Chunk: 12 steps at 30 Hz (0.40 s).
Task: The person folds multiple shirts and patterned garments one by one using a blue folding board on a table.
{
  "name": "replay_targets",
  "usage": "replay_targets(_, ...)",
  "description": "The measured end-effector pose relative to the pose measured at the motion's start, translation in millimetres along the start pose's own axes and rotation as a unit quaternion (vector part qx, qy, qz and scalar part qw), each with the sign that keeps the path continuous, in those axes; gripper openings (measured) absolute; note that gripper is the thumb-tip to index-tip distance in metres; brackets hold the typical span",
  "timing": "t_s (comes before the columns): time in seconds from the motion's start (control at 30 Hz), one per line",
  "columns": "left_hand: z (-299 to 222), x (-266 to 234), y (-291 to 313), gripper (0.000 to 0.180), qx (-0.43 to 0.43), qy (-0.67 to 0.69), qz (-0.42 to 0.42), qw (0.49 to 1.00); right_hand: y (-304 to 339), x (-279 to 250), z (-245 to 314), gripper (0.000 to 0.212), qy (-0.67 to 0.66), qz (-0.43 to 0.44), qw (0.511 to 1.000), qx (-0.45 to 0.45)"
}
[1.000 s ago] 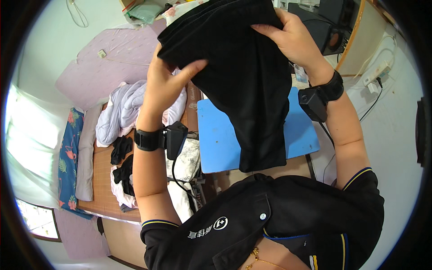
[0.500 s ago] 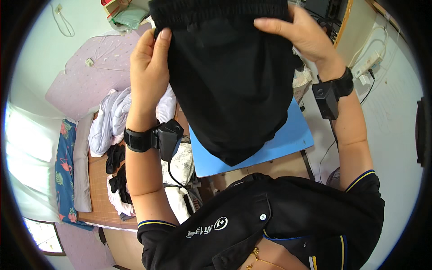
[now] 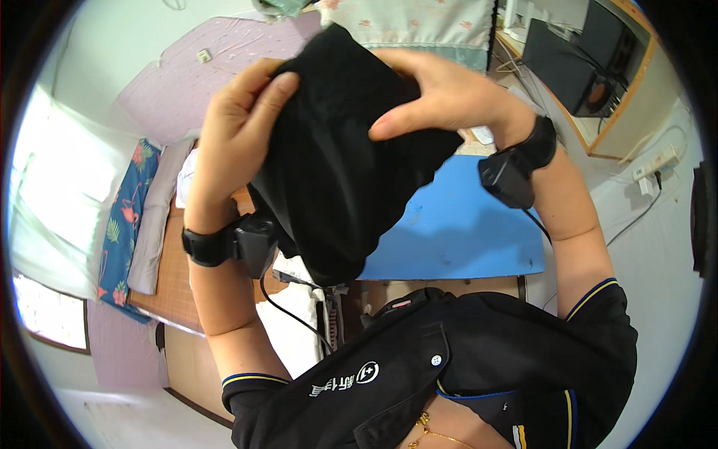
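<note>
Black pants (image 3: 336, 172), bunched and folded over, hang in the air between my two hands. My left hand (image 3: 235, 135) pinches the upper left edge, its thumb lying on the front. On the right side, my right hand (image 3: 441, 101) grips the cloth with the thumb in front and the other fingers hidden behind it. The lower end of the pants droops over the left part of a blue tabletop (image 3: 479, 224). How long the legs are, I cannot tell.
At the left stands a bed with a brown mat (image 3: 168, 288) and a blue flamingo-print cloth (image 3: 127, 217). White folded clothes (image 3: 288, 337) lie below the tabletop's left side. A wooden-edged shelf with a black screen (image 3: 568, 63) is at the far right, near a power strip (image 3: 654, 165).
The pants have come down and left, and their waistband no longer shows at the top. My right hand has moved inward and lower, closer to my left. The view has shifted.
</note>
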<state>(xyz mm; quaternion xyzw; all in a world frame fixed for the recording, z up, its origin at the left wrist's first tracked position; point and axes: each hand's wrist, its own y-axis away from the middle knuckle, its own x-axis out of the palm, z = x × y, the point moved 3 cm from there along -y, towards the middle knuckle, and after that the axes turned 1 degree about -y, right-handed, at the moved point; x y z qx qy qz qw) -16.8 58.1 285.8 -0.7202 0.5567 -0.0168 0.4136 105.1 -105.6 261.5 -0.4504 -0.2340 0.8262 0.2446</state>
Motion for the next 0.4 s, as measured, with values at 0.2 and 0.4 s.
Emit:
replay_targets(0.2,62.6,-12.6,12.3,0.019,-0.085,-0.110,0.021,0.990,-5.6,47.5,-11.7,0.042,-0.199,0.046,0.965,0.165)
replay_targets(0.4,218.8,13.2,55.0,0.028,-0.174,-0.110,-0.012,0.979,53.1,55.0,-109.6,0.042,-0.256,-0.022,0.940,0.226)
